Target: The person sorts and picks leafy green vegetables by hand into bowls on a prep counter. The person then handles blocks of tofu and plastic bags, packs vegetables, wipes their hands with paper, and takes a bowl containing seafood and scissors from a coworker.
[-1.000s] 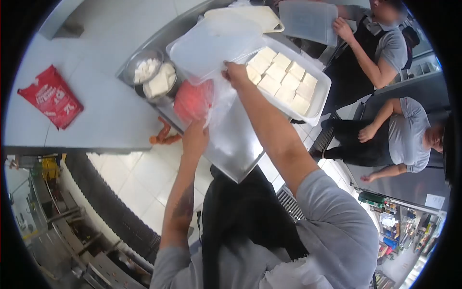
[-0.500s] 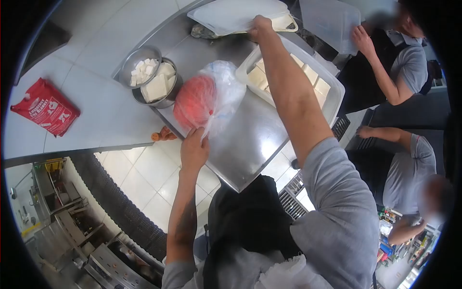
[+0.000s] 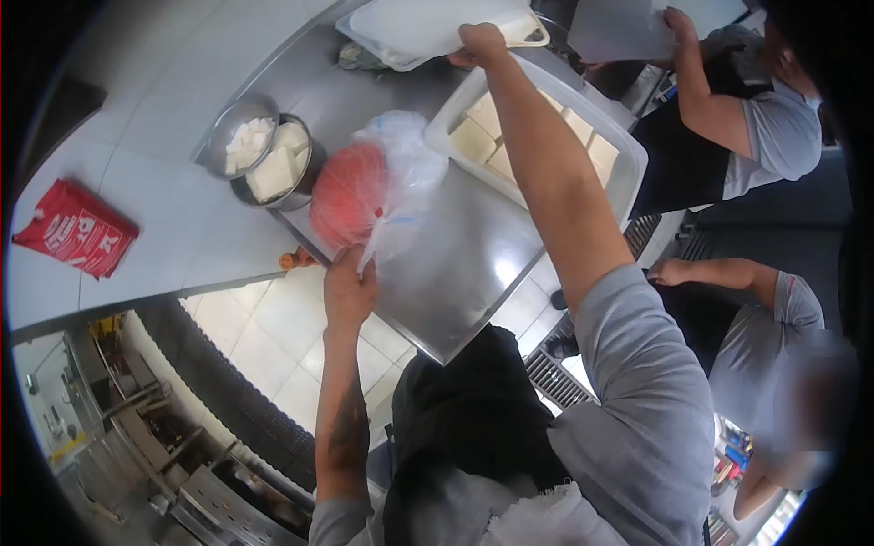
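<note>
Left hand [image 3: 350, 289] pinches bag [image 3: 381, 177] (red inside), right hand [image 3: 482, 44] touching lid [image 3: 414, 27].

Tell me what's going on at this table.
The person's left grip has the loose end of a clear plastic bag with something red inside, resting on the metal table. The right grip is at the edge of a translucent lid, beside an uncovered tub of pale blocks. More pale pieces sit in a bowl and a pot.
</note>
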Demonstrator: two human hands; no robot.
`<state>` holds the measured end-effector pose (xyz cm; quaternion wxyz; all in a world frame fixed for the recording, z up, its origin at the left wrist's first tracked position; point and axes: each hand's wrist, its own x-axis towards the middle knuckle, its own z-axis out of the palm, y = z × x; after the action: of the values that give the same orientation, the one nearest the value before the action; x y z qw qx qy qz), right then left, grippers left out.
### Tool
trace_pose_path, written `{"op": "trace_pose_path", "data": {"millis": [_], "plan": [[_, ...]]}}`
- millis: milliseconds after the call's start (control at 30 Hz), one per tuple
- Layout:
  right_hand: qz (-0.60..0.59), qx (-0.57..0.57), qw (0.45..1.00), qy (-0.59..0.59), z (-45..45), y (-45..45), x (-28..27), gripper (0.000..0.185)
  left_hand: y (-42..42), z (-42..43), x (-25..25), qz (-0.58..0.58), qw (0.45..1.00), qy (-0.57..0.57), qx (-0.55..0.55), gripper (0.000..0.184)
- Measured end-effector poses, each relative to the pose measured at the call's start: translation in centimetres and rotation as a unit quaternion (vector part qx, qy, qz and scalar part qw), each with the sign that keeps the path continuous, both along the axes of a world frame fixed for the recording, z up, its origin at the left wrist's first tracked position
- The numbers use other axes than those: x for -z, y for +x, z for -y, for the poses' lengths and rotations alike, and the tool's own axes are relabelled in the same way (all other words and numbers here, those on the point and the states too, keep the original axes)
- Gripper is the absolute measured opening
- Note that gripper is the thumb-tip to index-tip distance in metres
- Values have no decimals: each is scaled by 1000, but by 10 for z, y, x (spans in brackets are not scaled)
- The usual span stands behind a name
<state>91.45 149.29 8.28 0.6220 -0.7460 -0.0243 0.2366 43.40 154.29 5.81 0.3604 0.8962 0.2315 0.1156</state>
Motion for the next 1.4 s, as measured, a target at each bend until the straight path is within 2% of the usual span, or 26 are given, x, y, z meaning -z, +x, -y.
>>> {"op": "trace_pose_path", "data": {"millis": [67, 100, 133, 167, 233, 300, 333, 400, 433, 500, 633, 700, 733, 767, 800, 867, 900, 967, 1000, 1067, 1200, 1267, 1300, 1333, 1367, 1400], "plan": [[90, -31, 993, -69, 8, -26, -1, 44, 0, 0, 3, 0, 1000, -12, 0, 18], [85, -30, 994, -67, 12, -48, 1, 44, 0, -2, 1, 11, 1000, -22, 8, 19], [254, -90, 954, -130, 18, -80, 2, 37, 0, -5, 0, 20, 999, -32, 13, 19], [412, -150, 879, -189, 25, -115, 4, 34, -1, -6, -4, 13, 999, -33, 11, 19], [354, -294, 874, -156, 36, -184, 15, 31, 0, -9, -10, -28, 998, -47, -39, 18], [498, -353, 765, -204, 50, -232, 65, 52, -5, -21, 0, -45, 998, -22, -43, 19], [496, -354, 767, -202, 58, -252, 65, 52, -9, -28, 8, -58, 997, 3, -41, 20], [425, -373, 768, -300, 74, -286, 59, 56, -17, -36, 29, -26, 999, 15, -35, 20], [423, -374, 769, -301, 77, -290, 55, 56, -20, -38, 35, -37, 998, 28, -39, 20], [389, -401, 751, -353, 82, -298, 46, 65, -27, -40, 47, -51, 997, 41, -41, 19], [388, -413, 743, -356, 83, -301, 53, 65, -30, -36, 56, -34, 998, 11, -46, 20], [416, -422, 729, -343, 85, -300, 56, 51, -31, -30, 52, -15, 999, -17, -47, 23], [416, -425, 727, -342, 84, -297, 63, 51, -24, -22, 32, -2, 997, 23, -78, 29], [435, -343, 761, -339, 83, -292, 74, 44, -20, -20, 18, 11, 992, 62, -109, 36], [451, -259, 787, -333, 81, -289, 81, 38, -12, -25, 17, 11, 992, 59, -112, 36], [420, -239, 804, -347, 79, -288, 78, 36, 10, -38, 25, 113, 964, 189, -148, 51], [391, -212, 821, -358, 78, -288, 75, 35, 19, -41, 29, 112, 965, 185, -151, 51], [399, -207, 820, -355, 78, -291, 76, 37, 35, -40, 32, -28, 950, 242, -197, 56], [408, -199, 820, -348, 77, -291, 76, 39, 38, -41, 31, -28, 950, 238, -199, 56], [430, -199, 808, -350, 77, -285, 87, 35, 39, -41, 23, -107, 950, 220, -195, 58], [472, -199, 791, -333, 78, -279, 97, 27, 37, -47, 36, -71, 954, 210, -204, 57], [478, -211, 787, -329, 77, -278, 96, 28, 37, -48, 35, -53, 958, 179, -219, 46], [484, -217, 782, -329, 74, -278, 96, 29, 36, -52, 37, -54, 956, 178, -225, 46], [487, -222, 779, -327, 67, -287, 79, 29, 35, -56, 44, -22, 961, 170, -217, 37], [496, -210, 804, -251, 59, -306, 47, 31, 31, -59, 50, 9, 964, 161, -211, 27], [503, -197, 823, -174, 51, -318, 28, 33, 27, -57, 56, 10, 962, 159, -220, 27]]}}
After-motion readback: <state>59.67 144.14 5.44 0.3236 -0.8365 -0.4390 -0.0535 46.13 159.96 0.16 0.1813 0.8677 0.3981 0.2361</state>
